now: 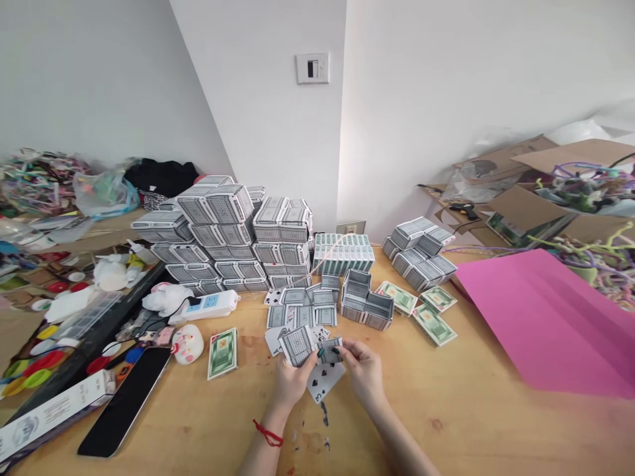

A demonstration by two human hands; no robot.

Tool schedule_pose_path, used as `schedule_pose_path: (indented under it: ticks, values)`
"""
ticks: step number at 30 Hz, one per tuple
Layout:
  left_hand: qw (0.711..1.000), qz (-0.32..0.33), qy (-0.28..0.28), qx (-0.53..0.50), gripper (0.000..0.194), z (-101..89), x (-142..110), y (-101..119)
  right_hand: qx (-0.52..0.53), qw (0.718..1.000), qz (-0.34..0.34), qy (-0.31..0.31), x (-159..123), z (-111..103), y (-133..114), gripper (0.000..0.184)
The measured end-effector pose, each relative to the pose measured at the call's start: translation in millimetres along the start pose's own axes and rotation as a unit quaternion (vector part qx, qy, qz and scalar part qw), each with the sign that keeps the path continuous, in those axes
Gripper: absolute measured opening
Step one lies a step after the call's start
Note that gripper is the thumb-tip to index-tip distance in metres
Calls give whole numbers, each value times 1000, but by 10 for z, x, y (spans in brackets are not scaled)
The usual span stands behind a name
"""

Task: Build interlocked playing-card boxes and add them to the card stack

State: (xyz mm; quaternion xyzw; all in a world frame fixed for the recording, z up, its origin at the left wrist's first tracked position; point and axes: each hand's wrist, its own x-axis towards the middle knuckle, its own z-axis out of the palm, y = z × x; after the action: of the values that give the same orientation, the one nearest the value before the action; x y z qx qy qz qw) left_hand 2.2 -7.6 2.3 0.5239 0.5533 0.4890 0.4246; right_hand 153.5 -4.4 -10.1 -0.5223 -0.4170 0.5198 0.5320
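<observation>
My left hand [294,378] pinches a patterned grey-and-white playing card [296,346], back side up. Between it and my right hand [363,367] is a second, folded-looking card [328,350], which the right thumb and fingers grip at its right end. Whether the two cards are joined I cannot tell. Beneath the hands lies a face-up spade card [325,382] on the wooden table. Just beyond, folded card pieces [302,306] lie in a cluster, and an open block of folded cards [367,304] stands to their right.
Tall stacks of folded-card blocks [218,231] stand at the back left, a smaller stack [421,251] back right. Green card packs [223,353] lie on both sides. A phone [126,403] rests at left, near a power strip [211,305]. Pink paper [546,317] covers the right.
</observation>
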Motion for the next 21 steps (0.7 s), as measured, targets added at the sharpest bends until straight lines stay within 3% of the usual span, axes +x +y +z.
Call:
schedule_pose_path:
  ticks: [9,12,15,17,21]
  values:
    - [998,-26,-38,-35,27,32,-18,40,-60,998,-6,29,-1,-25,65,36]
    - [998,-32,-25,-57,26,50,-18,100,-88,995,3,36,-24,-3,49,41]
    - [996,-40,-11,-81,26,48,-9,127,-105,993,-38,50,-45,42,12,40]
    - [994,-52,-10,-95,25,41,2,125,-88,994,-50,37,-49,69,-11,40]
    - [989,-74,16,-125,26,29,37,96,-34,999,-3,-9,-22,58,-33,54]
